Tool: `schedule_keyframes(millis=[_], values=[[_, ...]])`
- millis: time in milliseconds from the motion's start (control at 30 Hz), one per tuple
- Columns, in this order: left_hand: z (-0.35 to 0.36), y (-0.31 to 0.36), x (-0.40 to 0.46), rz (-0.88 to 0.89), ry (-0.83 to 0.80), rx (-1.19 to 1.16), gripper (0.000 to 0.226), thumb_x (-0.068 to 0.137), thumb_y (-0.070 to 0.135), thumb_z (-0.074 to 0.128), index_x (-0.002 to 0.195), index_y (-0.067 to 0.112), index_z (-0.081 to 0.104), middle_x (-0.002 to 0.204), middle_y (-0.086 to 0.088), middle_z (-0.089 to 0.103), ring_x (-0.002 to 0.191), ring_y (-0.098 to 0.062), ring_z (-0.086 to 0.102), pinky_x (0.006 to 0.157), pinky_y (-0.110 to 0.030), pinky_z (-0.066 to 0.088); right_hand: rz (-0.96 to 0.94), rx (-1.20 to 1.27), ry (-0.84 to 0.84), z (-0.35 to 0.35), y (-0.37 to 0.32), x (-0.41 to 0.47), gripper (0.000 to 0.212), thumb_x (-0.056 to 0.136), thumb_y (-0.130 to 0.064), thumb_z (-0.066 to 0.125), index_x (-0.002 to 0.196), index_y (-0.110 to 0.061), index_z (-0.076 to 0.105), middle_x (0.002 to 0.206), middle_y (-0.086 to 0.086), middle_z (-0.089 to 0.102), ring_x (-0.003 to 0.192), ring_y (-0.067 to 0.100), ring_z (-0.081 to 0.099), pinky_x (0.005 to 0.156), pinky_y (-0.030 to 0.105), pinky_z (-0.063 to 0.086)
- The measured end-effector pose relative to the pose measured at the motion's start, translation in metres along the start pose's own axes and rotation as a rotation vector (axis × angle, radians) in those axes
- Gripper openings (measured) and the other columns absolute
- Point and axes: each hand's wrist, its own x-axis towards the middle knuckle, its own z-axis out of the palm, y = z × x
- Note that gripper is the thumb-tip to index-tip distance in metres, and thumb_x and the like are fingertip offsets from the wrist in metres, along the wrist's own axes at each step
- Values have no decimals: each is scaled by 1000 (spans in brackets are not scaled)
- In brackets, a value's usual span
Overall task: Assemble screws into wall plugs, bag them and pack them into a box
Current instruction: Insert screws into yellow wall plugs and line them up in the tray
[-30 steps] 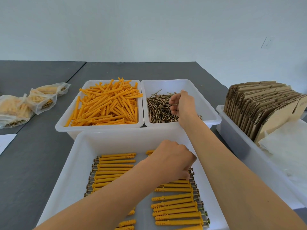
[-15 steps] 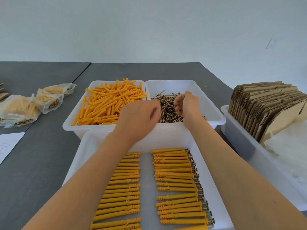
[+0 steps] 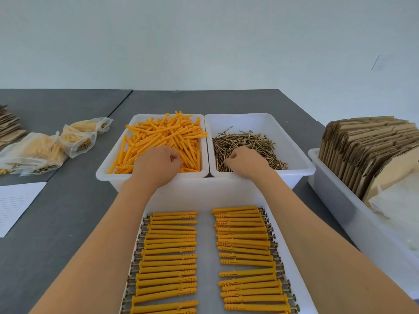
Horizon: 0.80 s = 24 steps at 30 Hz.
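Two neat rows of orange assembled plugs [image 3: 243,257], screw heads protruding, are lying in the near tray [image 3: 205,193]. Beyond, the left hand [image 3: 156,166] is curling into loose wall plugs [image 3: 163,137]; the right hand [image 3: 246,163] is pinching among the brassy screws [image 3: 247,143].

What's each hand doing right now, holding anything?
Left hand: fingers curled down in the plugs; whether its grip has one cannot be told.
Right hand: fingers curled, pinching a screw from the pile.
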Motion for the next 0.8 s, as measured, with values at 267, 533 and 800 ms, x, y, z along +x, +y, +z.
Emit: schedule_keyframes(millis=[267,533,800], values=[[-1,0,1,12,-97,89,26,88,27,49,83,24,74,88,3,71,81,-22,64,70,-40,57,33,-150,-174,0,-7,-2,29,97,-34,38,73,-19,43,79,-1,51,83,24,51,84,39,43],[5,-6,6,42,-96,67,19,92,33,48,78,29,60,80,9,62,87,-18,53,72,-35,50,60,-176,-185,-3,-9,-6,27,94,-31,38,70,-19,43,76,-1,50,75,21,49,78,36,41],[8,-8,8,78,-89,45,17,93,34,47,79,34,56,78,13,60,80,-13,53,68,-31,41,56,-141,-118,-3,-10,-10,33,97,-29,35,65,-18,35,63,-2,38,59,18,35,65,32,33]])
